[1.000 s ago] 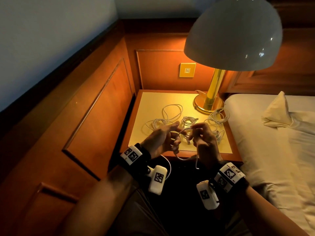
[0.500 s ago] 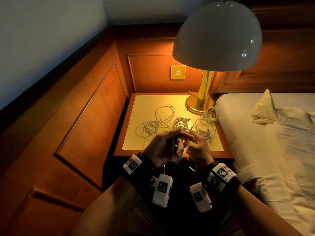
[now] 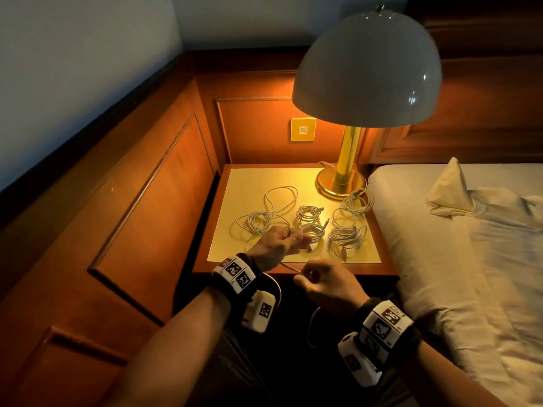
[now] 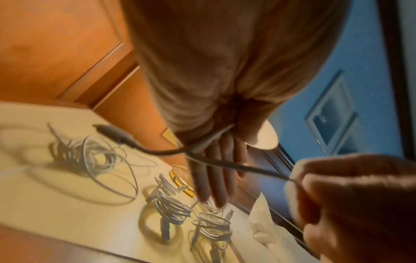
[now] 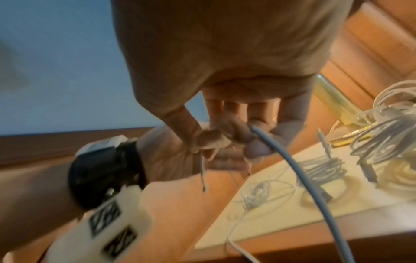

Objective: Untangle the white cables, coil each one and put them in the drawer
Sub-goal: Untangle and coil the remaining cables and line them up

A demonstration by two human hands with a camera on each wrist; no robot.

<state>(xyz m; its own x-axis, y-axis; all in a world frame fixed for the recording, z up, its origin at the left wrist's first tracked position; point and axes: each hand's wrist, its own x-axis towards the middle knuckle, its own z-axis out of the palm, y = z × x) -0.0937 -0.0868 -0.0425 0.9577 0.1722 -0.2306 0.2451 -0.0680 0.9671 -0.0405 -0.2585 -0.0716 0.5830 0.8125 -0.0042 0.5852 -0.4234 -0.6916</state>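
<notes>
A white cable [image 3: 289,268] stretches between my two hands over the front edge of the nightstand [image 3: 249,183]. My left hand [image 3: 282,243] holds it against the fingers [image 4: 211,178], and its plug end [image 4: 108,131] sticks out to the left. Nearer my body, my right hand [image 3: 320,282] pinches the same cable [image 5: 299,170] with thumb and fingertips. The rest of the cable hangs in loops [image 3: 313,327] below both hands. On the nightstand lie two small coils [image 3: 308,212], a loose cable [image 3: 264,218] at the left and looser bundles [image 3: 345,235] at the right. No drawer is in view.
A brass lamp [image 3: 348,171] with a wide white shade [image 3: 367,69] stands at the nightstand's back right. A bed [image 3: 455,259] with a pillow borders it on the right. Wood panelling [image 3: 147,186] closes off the left and back.
My hands were close together over the front edge. The right hand has drawn back toward me, so the cable now spans the gap. The left hand stayed over the nightstand.
</notes>
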